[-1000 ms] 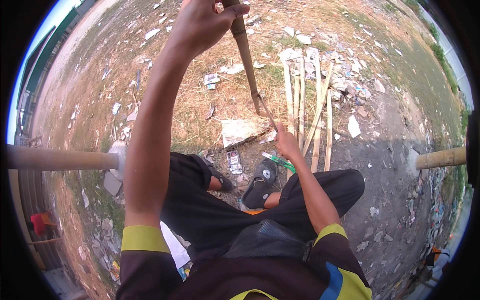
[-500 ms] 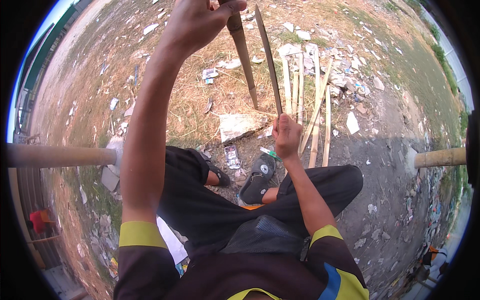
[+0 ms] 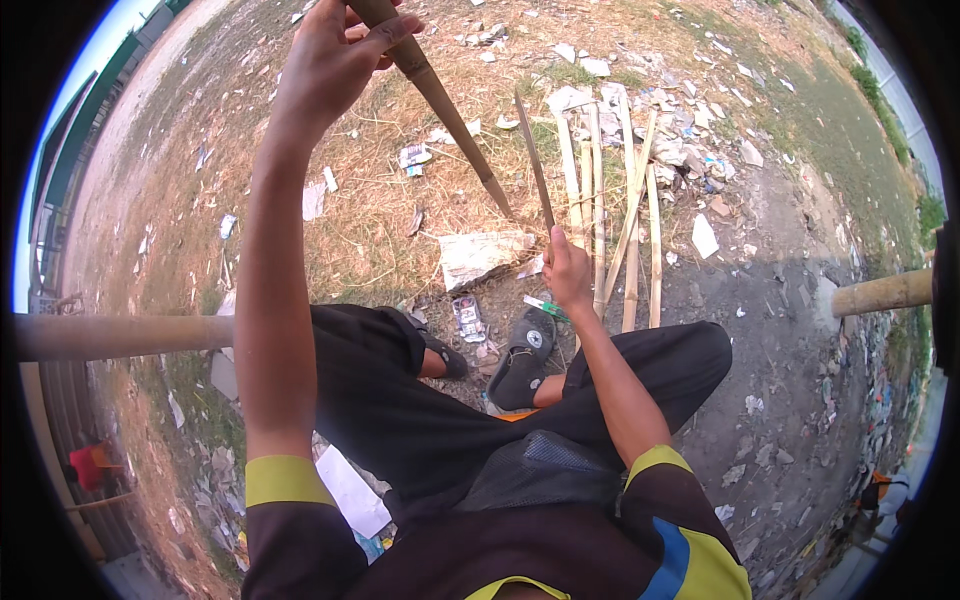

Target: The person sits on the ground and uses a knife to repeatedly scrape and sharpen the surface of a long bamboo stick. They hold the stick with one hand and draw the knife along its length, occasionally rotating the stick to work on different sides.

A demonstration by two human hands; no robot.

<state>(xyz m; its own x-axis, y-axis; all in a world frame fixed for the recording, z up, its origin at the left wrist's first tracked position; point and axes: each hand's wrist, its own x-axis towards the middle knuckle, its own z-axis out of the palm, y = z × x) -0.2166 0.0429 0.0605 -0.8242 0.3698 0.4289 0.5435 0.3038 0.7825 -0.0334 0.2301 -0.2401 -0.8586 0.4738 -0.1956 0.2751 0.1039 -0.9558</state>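
Strips right of the pole look done, pole itself doesn't, my left hand is curled round its upper part, right hand closed on the knife just right of it.

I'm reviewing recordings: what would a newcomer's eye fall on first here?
Probably the bamboo-like pole gripped by the left hand, slanting down from the top edge. Next, the dark blade in the right hand, upper middle. Right of it, pale strips lie on littered ground.
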